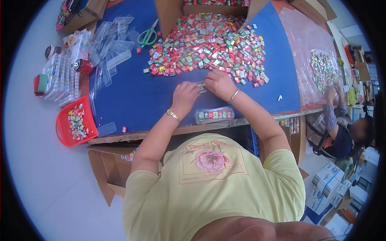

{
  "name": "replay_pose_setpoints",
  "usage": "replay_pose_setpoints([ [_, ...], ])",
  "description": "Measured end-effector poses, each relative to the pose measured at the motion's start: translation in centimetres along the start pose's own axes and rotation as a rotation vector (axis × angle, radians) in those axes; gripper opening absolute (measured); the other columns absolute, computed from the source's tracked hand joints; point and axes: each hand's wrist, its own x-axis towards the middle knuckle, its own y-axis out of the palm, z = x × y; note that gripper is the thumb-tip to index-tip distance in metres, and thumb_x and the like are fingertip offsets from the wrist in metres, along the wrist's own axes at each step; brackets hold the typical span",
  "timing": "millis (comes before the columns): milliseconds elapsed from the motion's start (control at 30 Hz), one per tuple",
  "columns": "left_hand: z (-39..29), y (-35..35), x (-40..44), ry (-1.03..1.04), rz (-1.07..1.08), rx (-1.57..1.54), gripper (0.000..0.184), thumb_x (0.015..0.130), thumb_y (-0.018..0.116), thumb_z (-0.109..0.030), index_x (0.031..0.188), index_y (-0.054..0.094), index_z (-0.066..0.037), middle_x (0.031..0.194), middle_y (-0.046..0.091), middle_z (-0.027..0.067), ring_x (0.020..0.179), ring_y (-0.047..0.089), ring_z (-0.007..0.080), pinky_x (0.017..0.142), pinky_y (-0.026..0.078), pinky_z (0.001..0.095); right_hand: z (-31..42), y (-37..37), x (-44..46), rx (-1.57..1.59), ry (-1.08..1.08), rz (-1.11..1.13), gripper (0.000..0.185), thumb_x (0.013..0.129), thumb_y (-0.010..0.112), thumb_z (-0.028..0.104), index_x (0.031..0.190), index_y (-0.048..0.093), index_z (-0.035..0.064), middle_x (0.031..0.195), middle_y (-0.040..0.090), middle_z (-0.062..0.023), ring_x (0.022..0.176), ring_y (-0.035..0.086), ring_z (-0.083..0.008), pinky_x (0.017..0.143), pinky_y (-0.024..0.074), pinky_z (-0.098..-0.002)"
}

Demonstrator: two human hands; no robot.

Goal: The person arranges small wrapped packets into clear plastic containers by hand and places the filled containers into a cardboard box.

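Over the blue table mat, my left hand (186,97) and my right hand (219,84) come close together, fingers bent and closed. Between the fingertips shows a small pale, greenish piece (202,87); its kind is too small to tell. A wide heap of small red, green and yellow box-shaped pieces (205,50) lies just beyond the hands, spilling from an open cardboard box (169,18). Nearer my body, a clear plastic case (215,115) holds a row of the same small pieces.
Green-handled scissors (148,37) lie left of the heap, beside clear plastic cases (114,40). A red basket (62,124) of pieces sits at the table's left edge, near a dark red can (83,66). At right, another person (341,132) reaches toward a second heap (325,70).
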Motion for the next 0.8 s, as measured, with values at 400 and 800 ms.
replay_pose_setpoints([
  [400, -0.2, 0.2, -0.2, -0.017, -0.032, 0.012, 0.027, 0.077, 0.081, -0.015, 0.103, 0.074, -0.011, 0.107, 0.068, 0.0002, 0.104, 0.061, 0.0221, 0.086, 0.049, 0.0375, -4.1, -3.1, -3.0, -0.177, 0.401, -0.049, 0.014, 0.081, 0.071, 0.009, 0.095, 0.071, 0.0128, 0.095, 0.066, -0.0076, 0.097, 0.066, -0.0288, 0.077, 0.0568, -0.0423],
  [800, -0.2, 0.7, -0.6, -0.014, -0.075, 0.031, 0.026, 0.076, 0.081, -0.014, 0.1, 0.074, -0.01, 0.108, 0.068, 0.0002, 0.104, 0.062, 0.0216, 0.087, 0.049, 0.0372, -0.5, -2.0, 0.4, 0.172, 0.418, 0.115, 0.012, 0.083, 0.072, 0.018, 0.092, 0.067, 0.0115, 0.088, 0.07, -0.0064, 0.083, 0.071, -0.0319, 0.071, 0.0578, -0.0428],
])
